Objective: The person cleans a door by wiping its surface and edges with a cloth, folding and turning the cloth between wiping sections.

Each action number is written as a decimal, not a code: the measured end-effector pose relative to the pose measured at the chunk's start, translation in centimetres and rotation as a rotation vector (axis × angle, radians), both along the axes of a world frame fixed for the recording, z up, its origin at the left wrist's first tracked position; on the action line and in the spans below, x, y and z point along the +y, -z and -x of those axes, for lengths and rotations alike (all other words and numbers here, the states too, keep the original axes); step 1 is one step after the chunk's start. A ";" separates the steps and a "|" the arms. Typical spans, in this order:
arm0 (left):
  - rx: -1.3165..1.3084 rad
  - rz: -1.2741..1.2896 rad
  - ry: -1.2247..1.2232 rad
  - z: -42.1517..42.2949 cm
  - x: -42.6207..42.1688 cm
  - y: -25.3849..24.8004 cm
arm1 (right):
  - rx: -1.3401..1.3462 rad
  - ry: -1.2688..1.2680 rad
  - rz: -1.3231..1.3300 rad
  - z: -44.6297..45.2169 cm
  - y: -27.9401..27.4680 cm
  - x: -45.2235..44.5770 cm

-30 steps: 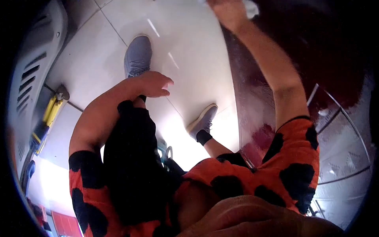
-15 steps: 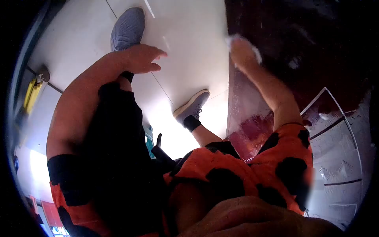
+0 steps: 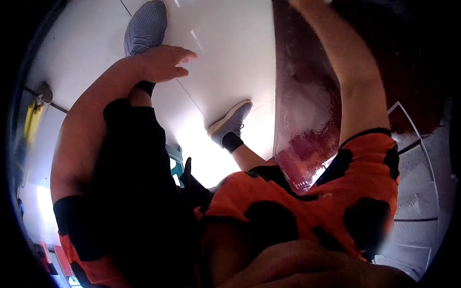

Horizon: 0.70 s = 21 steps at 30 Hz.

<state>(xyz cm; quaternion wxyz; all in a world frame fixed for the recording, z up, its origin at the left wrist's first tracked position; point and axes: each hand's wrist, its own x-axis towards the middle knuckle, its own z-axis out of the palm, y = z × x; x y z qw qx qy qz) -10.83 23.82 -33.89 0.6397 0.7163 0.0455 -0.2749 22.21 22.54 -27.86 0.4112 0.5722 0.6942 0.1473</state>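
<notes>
Pale floor tiles fill the middle, and beside them lies the glossy dark red panel, partly hidden behind the outstretched right arm. Its wet-looking sheen could make that palm skid, I'd judge, and overreaching might upset the balance above those grey lace-up shoes. Off to the left, a blurred yellow-sided object, well apart! Left hand hangs past the knee, thumb and fingers parted, nothing held. Right hand? Clipped by the top edge, grip impossible to tell, a white scrap just beside it.
</notes>
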 end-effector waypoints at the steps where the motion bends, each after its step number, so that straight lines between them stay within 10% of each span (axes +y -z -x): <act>1: -0.019 -0.019 0.012 -0.1 -0.2 0.1 | 0.026 0.010 -0.090 -0.1 0.4 -3.6; 2: -0.039 -0.044 0.021 -0.1 -0.1 0.0 | 0.105 0.106 0.306 0.2 0.1 -7.0; 8: -0.091 -0.005 0.013 -0.2 0.4 -0.7 | 0.222 0.131 0.777 1.1 -1.4 -18.4; 13: -0.016 -0.046 0.112 -1.0 1.4 -2.7 | 0.349 0.050 0.001 -3.4 4.3 -3.4; 14: -0.004 -0.006 0.125 -1.1 1.9 -2.8 | -0.105 0.081 0.530 1.6 -1.5 4.4; 21: -0.124 0.020 0.037 0.3 0.8 -0.4 | 0.101 0.137 0.146 -1.5 4.6 -0.7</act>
